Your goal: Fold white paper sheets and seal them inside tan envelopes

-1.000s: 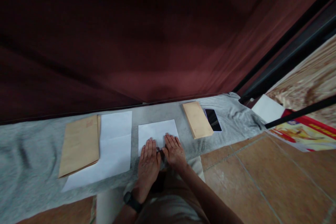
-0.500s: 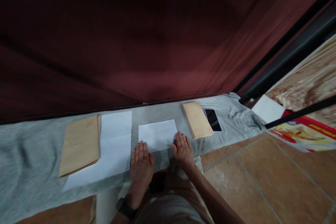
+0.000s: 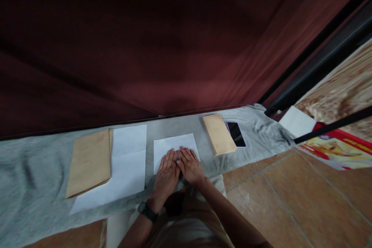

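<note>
A white sheet of paper [image 3: 171,142], apparently folded, lies on the grey cloth in front of me. My left hand [image 3: 167,171] rests flat on its near part, fingers stretched out. Close beside it, my right hand [image 3: 191,165] also lies flat on the paper, and the fingertips of both hands nearly meet at its middle. The hands cover the sheet's near edge. Left of it are larger white sheets [image 3: 129,159] with a crease across them, partly under a stack of large brown envelopes [image 3: 90,162]. To the right sits a stack of smaller brown envelopes [image 3: 219,133].
A smartphone [image 3: 236,133] lies right of the small envelopes. Grey cloth [image 3: 35,178] covers the narrow surface, backed by a dark red curtain [image 3: 174,66]. Black poles [image 3: 319,50] and a red-and-yellow printed package [image 3: 340,145] are at the right, above a tiled floor [image 3: 276,186].
Both hands have moved inward from the paper's near corners onto its middle, the left going right and the right going left. The envelopes and phone stay in place.
</note>
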Tool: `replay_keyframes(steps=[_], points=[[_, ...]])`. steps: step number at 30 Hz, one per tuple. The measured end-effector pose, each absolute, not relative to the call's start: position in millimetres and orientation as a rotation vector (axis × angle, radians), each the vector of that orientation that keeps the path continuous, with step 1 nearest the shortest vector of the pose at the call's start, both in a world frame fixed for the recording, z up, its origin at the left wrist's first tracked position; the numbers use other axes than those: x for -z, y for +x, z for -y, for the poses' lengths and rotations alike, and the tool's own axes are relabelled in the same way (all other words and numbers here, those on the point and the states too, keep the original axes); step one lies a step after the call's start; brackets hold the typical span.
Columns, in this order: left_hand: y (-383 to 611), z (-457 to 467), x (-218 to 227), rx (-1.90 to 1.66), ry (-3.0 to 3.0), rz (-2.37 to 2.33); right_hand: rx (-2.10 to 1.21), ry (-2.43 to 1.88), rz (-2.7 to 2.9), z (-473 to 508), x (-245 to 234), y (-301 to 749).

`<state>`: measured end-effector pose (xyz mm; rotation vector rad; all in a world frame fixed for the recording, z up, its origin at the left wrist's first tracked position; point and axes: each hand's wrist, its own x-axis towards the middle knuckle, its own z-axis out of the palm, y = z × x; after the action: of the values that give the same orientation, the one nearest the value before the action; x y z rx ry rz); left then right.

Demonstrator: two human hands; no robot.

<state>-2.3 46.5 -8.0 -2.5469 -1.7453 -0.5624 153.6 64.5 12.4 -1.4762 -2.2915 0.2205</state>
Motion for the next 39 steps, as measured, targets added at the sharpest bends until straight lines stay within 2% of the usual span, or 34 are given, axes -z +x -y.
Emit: replay_keyframes(steps=[15, 23, 32, 39], points=[[-12, -42, 3, 0.721, -2.257, 2.014, 0.009, -1.734, 2.068, -64, 6, 164], [-13, -33, -6, 0.720, -2.150, 2.038, -0.014, -1.825, 2.006, -58, 2, 174], [-1, -62, 2, 0.685, -2.547, 1.795, -0.280, -1.503, 2.252, -76, -24, 149], [-8, -77, 8, 0.580, -2.573, 1.749, -0.232, -1.501, 2.293, -88, -18, 146]])
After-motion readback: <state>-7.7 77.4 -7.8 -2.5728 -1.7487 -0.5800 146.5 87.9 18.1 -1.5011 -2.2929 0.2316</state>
